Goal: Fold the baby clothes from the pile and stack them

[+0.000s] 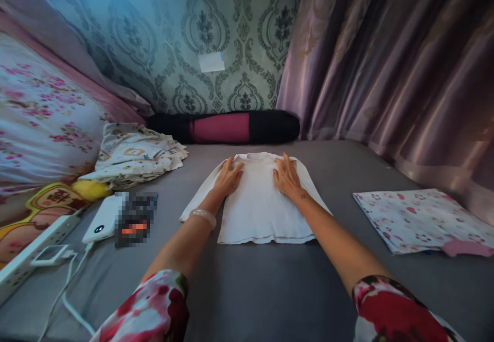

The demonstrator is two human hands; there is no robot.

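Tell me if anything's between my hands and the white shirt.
Nothing visible is: the left hand and right hand both rest on the white shirt, near its shoulders. The folded patterned cloth lies apart, off to the right.

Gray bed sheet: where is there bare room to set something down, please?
Free: below the hem of the white shirt, between both forearms; also between the right forearm and the folded printed cloth. Crowded: left side, with power strip, power bank, rumpled printed fabric.

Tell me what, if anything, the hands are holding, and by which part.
Nothing is visibly gripped: the left hand and the right hand rest on the upper part of the white shirt.
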